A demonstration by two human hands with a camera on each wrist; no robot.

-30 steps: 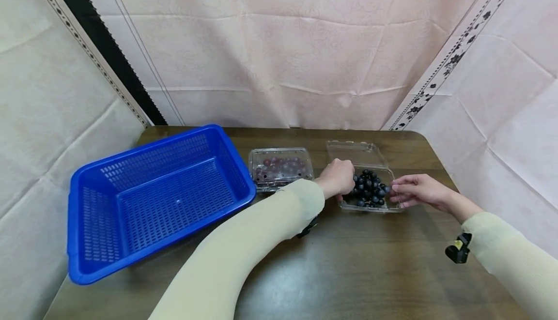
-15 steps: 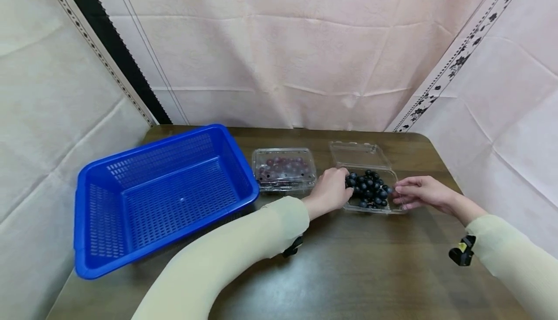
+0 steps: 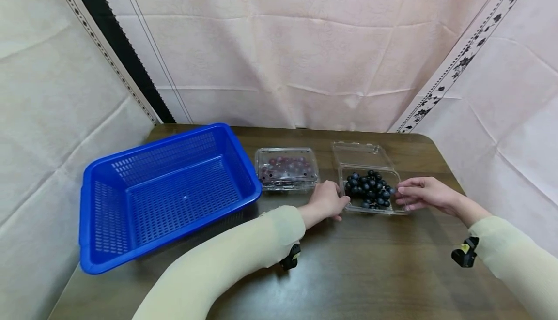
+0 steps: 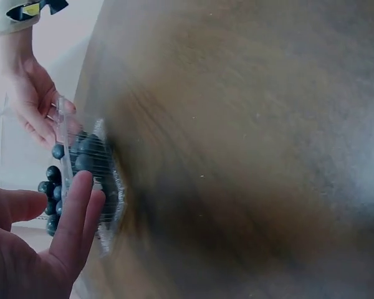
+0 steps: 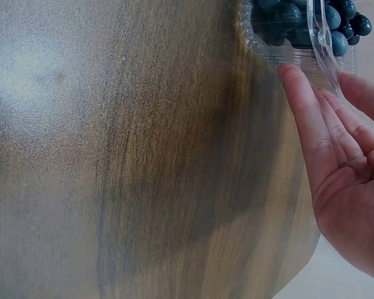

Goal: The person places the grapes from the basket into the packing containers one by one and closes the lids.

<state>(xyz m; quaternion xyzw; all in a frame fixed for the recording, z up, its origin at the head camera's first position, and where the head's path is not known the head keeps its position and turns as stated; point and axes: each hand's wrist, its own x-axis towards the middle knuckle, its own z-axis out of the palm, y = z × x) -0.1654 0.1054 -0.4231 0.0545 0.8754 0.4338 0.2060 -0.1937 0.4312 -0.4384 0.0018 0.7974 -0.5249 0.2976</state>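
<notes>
Dark grapes [image 3: 370, 191] lie bunched inside a clear plastic container [image 3: 394, 210], whose lid [image 3: 359, 155] is folded back behind it. My left hand [image 3: 323, 201] is at the container's left side. In the left wrist view its fingers [image 4: 73, 224] extend fairly straight beside the clear wall, thumb apart from them; whether they touch it is unclear. On the opposite side my right hand [image 3: 427, 195] holds the container's edge. The right wrist view has its thumb at the rim and its fingers [image 5: 308, 118] along the outer wall.
A closed clear container [image 3: 285, 184] with reddish grapes stands left of the open one. Farther left is a large blue plastic basket [image 3: 174, 240] with perforated walls. All stand on a brown wooden table [image 3: 348, 271], with pale cloth [image 3: 279, 58] hanging behind.
My left hand has drawn back from over the grapes, leftward and toward me, to the container's left side. My right hand has stayed at the right edge. The view has shifted slightly.
</notes>
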